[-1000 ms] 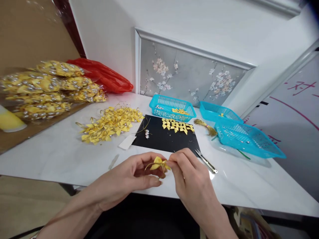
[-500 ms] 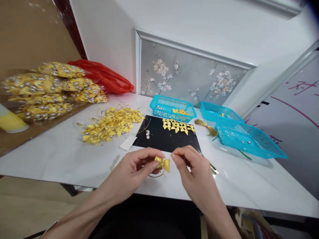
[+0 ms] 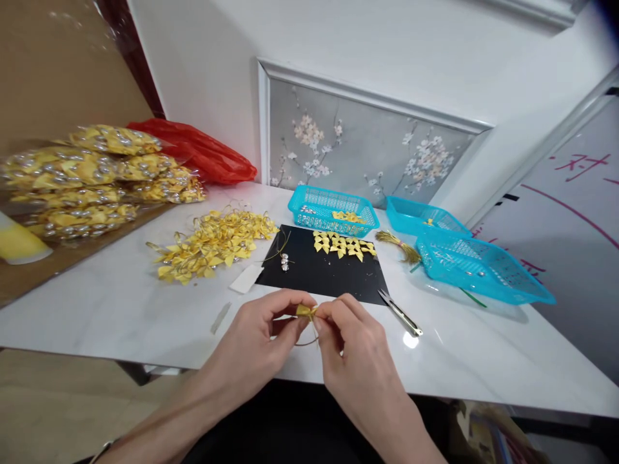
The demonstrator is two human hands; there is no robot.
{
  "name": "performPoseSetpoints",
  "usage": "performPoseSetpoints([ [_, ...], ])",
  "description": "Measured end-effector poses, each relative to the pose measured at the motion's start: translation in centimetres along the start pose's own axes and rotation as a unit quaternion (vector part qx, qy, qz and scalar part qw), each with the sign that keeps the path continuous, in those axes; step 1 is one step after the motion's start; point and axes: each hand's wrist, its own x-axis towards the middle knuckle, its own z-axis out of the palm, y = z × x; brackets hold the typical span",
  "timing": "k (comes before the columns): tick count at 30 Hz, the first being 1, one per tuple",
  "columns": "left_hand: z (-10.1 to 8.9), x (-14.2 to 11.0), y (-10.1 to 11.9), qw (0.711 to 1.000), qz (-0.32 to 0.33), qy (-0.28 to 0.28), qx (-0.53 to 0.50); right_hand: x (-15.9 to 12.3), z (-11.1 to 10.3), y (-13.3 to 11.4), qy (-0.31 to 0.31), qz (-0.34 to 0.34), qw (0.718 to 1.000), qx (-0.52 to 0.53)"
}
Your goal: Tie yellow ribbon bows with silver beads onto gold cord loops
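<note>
- At the far left, a yellow and white cone-like object (image 3: 22,238) lies at the picture's edge, before clear bags (image 3: 72,167) which are filled with yellow bows and silvery beads.
- Behind these bags and a little to the right, a red plastic bag (image 3: 207,158) lies against the wall.
- Next comes a loose heap of yellow bows with cords (image 3: 217,241), on the white table (image 3: 159,322).
- Nearer to the person are a narrow translucent strip (image 3: 221,318) and, just beside the black sheet, a white piece (image 3: 245,280).
- The left hand (image 3: 264,335) has its thumb and fingers closed in a narrow grip, holding the left part of one yellow bow (image 3: 304,311).
- This bow is between the two hands, above the table and in front of the black sheet (image 3: 309,277); a thin cord (image 3: 305,345) curves below it.
- On the sheet are a few silvery beads (image 3: 285,261) and, farther right, rows of small bows (image 3: 343,245); a blue basket (image 3: 333,219) stands behind.
- The right hand (image 3: 355,341) pinches the right end of the bow with thumb and fingertips, which partly hide it.
- To the right lie metal snips (image 3: 401,314), a tied bundle of golden cords (image 3: 399,245), and two more blue baskets (image 3: 483,267), touching or overlapping, I cannot tell which.
</note>
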Motion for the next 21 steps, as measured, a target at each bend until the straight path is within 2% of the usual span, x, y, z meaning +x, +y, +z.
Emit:
performPoseSetpoints([
  [4,0.0,0.0,0.3,0.999,0.018,-0.012,0.049,-0.1,0.0,-0.5,0.013,-0.023,0.998,-0.065],
  [9,-0.4,0.0,0.4,0.999,0.030,-0.037,0.020,0.0,0.3,-0.6,0.020,-0.025,0.995,-0.091],
  [13,-0.6,0.1,0.1,0.998,0.010,-0.054,-0.041,0.2,-0.5,-0.1,-0.014,0.007,1.000,0.008],
  [16,-0.6,0.3,-0.1,0.999,0.007,-0.039,-0.008,0.4,-2.3,0.2,-0.017,0.024,0.993,0.116],
  [18,-0.5,0.4,-0.3,0.999,0.014,-0.020,0.034,0.6,-3.7,0.2,0.020,0.026,0.981,0.193],
  [21,-0.5,0.6,-0.6,0.996,0.021,0.005,0.086,1.0,-5.2,-0.2,0.123,0.017,0.950,0.285],
])
